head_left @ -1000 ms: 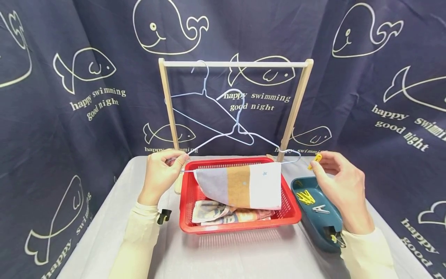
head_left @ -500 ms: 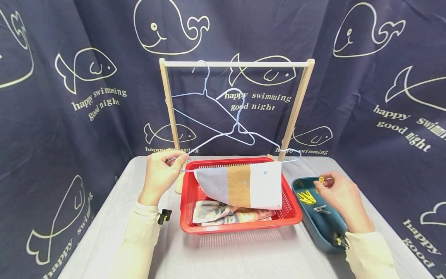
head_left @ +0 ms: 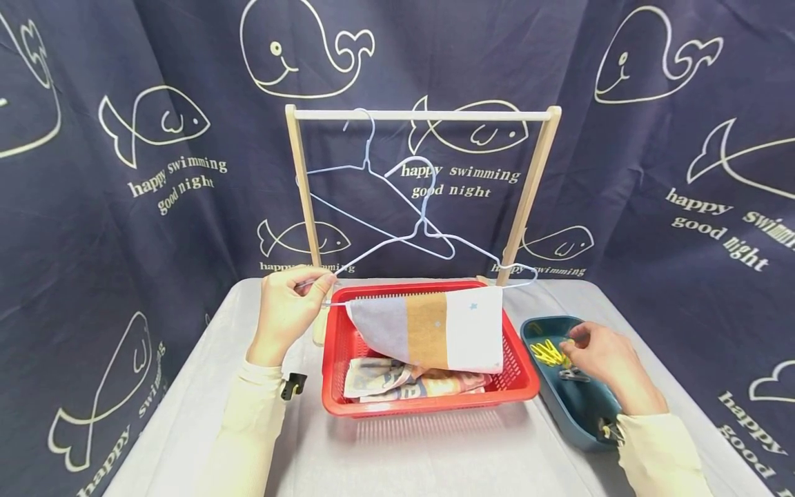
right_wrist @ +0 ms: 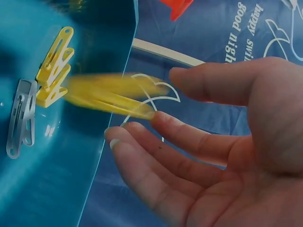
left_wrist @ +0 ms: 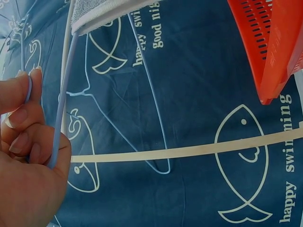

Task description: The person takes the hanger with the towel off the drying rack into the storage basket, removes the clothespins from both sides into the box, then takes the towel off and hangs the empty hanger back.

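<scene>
My left hand grips the left end of a light blue clothes hanger. A small cloth with grey, brown and white stripes is draped over the hanger's lower bar, above the red basket. My right hand is over the teal tray, its fingertips low inside it. In the right wrist view a motion-blurred yellow clothespin lies between the tray and the fingertips, the thumb spread from it. Beside it are yellow clothespins and a grey clothespin.
Behind the basket stands a wooden rack, with a second blue hanger hooked on its rail. Folded printed cloths lie in the basket. A dark curtain surrounds the light-covered table.
My right hand has lowered from above the tray's far end into the tray, bringing the yellow clothespin down and loosening its pinch. The left hand, hanger and cloth stay nearly still.
</scene>
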`<state>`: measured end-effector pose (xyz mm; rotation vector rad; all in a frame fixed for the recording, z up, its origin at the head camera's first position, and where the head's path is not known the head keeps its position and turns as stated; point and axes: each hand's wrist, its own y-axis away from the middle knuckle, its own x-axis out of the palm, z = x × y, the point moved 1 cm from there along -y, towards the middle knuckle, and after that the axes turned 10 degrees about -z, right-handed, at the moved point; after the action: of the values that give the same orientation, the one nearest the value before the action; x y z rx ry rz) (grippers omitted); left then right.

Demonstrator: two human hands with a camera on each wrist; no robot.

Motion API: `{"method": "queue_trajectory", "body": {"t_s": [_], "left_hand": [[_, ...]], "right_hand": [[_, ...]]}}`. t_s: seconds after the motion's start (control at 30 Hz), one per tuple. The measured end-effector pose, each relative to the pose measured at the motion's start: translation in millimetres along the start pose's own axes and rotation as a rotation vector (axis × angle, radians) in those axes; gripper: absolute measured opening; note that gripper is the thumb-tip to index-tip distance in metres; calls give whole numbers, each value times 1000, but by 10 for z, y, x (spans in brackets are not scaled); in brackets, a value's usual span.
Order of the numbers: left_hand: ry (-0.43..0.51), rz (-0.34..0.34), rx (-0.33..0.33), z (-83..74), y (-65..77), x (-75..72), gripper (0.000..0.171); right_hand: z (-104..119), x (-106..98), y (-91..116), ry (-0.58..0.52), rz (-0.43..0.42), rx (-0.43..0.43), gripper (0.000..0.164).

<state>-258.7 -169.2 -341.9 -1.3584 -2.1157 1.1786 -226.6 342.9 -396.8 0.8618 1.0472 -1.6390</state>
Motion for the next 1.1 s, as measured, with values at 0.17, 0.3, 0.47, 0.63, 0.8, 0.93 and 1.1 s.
{"method": "queue_trajectory", "body": {"t_s": [0.17,0.3,0.47,0.63,0.8,0.93,1.1], "left_hand": [[6,1,-3,2,15,13,9],[7,1,2,-2,20,20,9],[10,-2,-2,-2,17,27,10],[24,-3,-19,-5,19,16,10],[21,-6,-13,-6,22,-5,11],[24,-6,-2,-11,15,-5,10],[27,-19,18,-25,1,-16,11]], "right_hand": [[1,-8,26,2,16,17,49],[14,-29,43,2,7,29,48],[45,-68,51,-5,-4,43,47],[80,-73,45,-9,-33,34,47],[191,-98,35,-31,-103,-16,41],[343,-163,47,-48,-137,-46,35],[601,-229,70,-92,-146,-93,33]]}}
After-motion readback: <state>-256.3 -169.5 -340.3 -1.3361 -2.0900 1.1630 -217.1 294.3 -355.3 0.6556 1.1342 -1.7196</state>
